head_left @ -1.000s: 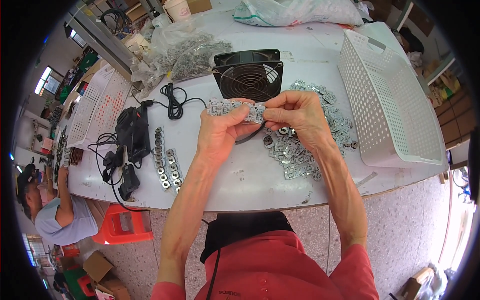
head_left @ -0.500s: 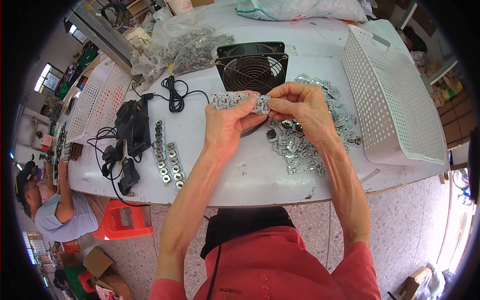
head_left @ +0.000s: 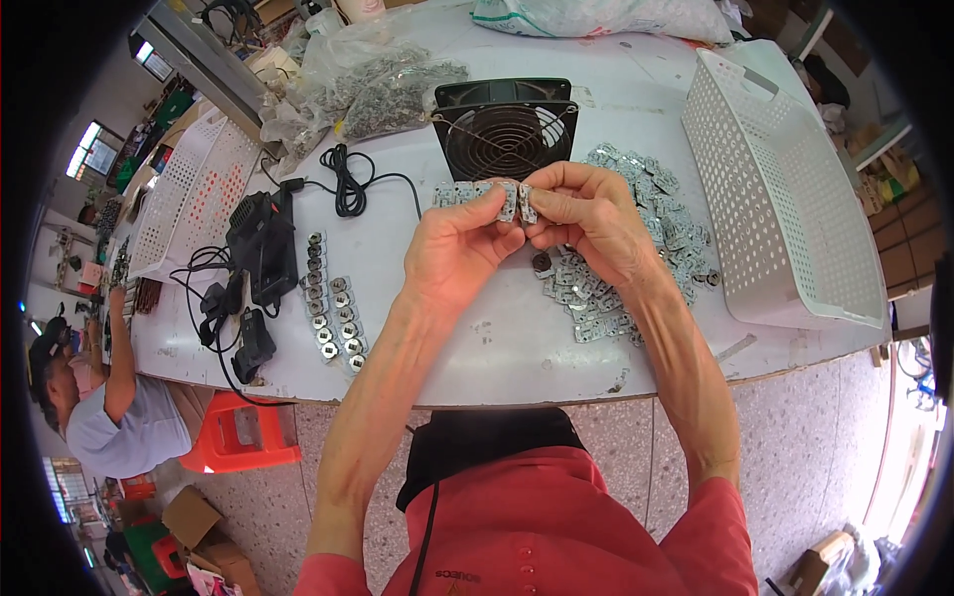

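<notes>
A strip of small silvery metal plates (head_left: 459, 193) is pinched in my left hand (head_left: 452, 241), its free end pointing left. My right hand (head_left: 594, 217) grips the plate at the strip's right end (head_left: 528, 204) between thumb and fingers. That end plate stands tilted against the others; whether it is still joined to them I cannot tell. Both hands meet just in front of a black fan (head_left: 507, 134) with a wire guard. To the right of my right hand lies a heap of similar metal plates (head_left: 671, 233), some with dark round parts.
Two rows of plates with round parts (head_left: 333, 308) lie left of my arms. Beyond them are a black power adapter (head_left: 263, 248) and a coiled cable (head_left: 348, 184). White perforated baskets (head_left: 785, 199) stand right and left. Plastic bags of parts (head_left: 388, 94) lie behind. A co-worker (head_left: 119, 417) sits far left.
The plate at the strip's right end has been bent from nearly flat to a steep tilt by my right hand. Both hands stay close together in nearly the same place.
</notes>
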The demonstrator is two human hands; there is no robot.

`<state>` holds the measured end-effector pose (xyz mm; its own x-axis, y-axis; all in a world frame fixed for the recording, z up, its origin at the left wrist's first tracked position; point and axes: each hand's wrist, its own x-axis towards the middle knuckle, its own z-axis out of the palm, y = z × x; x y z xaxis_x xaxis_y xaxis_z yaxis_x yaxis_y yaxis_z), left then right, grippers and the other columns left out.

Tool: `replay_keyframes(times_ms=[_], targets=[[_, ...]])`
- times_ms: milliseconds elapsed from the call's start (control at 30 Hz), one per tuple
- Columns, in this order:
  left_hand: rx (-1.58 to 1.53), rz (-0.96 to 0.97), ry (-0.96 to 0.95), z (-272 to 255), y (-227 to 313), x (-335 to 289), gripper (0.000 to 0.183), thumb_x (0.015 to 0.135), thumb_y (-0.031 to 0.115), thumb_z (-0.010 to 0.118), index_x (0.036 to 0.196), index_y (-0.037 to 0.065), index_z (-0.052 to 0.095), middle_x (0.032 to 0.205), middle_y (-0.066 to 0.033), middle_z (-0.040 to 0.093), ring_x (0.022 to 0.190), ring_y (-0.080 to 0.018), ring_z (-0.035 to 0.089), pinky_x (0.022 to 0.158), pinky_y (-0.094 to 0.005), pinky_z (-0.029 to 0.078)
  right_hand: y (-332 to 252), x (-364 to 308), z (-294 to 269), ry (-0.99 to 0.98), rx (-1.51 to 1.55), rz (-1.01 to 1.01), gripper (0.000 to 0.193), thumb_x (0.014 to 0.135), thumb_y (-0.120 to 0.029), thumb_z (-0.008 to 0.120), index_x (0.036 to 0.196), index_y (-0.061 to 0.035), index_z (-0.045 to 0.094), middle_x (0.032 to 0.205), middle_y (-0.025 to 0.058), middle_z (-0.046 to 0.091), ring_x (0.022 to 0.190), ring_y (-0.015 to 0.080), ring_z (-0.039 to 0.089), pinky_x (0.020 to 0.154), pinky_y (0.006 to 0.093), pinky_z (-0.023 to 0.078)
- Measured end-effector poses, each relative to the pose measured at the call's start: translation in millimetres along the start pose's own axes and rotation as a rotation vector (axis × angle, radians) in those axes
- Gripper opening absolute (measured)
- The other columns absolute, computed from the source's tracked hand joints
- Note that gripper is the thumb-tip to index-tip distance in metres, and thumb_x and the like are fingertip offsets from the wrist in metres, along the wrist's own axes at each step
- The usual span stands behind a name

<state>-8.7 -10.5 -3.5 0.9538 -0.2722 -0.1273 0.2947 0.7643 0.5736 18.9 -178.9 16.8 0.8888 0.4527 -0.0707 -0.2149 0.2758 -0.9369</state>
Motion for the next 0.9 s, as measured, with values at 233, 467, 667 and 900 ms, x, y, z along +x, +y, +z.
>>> replay_keyframes(times_ms=[233,467,667,900], targets=[[0.215,0.160,0.083,7.1,-1.2,1.3,0.020,0.083,0.007,0.061,0.100,-0.003,0.059,0.090,-0.0095,0.062,0.076,-0.0148,0.060,0.070,-0.0294,0.055,-4.0,-1.0,-2.4,0.118,-0.093,-0.059,0.017,0.078,-0.008,0.063,0.088,0.0049,0.061,0.075,0.0096,0.062,0.063,0.0128,0.060,0.058,0.0224,0.051],[0.355,0.235,0.109,7.3,1.1,1.0,0.020,0.078,0.005,0.065,0.096,-0.004,0.061,0.088,-0.0109,0.064,0.074,-0.0174,0.062,0.068,-0.0310,0.055,-2.2,0.8,-1.8,0.150,-0.125,-0.020,0.017,0.077,-0.009,0.063,0.086,0.0049,0.061,0.075,0.0092,0.062,0.063,0.0131,0.060,0.058,0.0227,0.051],[0.392,0.249,0.131,8.9,0.3,0.5,0.019,0.076,0.004,0.067,0.092,-0.004,0.062,0.086,-0.0110,0.064,0.074,-0.0178,0.062,0.067,-0.0316,0.055,-2.2,0.4,-2.1,0.153,-0.136,0.003,0.017,0.076,-0.009,0.063,0.086,0.0050,0.062,0.075,0.0091,0.062,0.063,0.0133,0.060,0.058,0.0225,0.051],[0.559,0.348,0.198,4.3,-4.3,5.2,0.017,0.073,0.004,0.069,0.086,-0.005,0.064,0.079,-0.0098,0.064,0.068,-0.0165,0.062,0.064,-0.0289,0.055,1.3,3.8,-2.3,0.156,-0.153,0.032,0.016,0.076,-0.005,0.062,0.086,0.0063,0.061,0.075,0.0098,0.061,0.062,0.0143,0.060,0.057,0.0229,0.051]])
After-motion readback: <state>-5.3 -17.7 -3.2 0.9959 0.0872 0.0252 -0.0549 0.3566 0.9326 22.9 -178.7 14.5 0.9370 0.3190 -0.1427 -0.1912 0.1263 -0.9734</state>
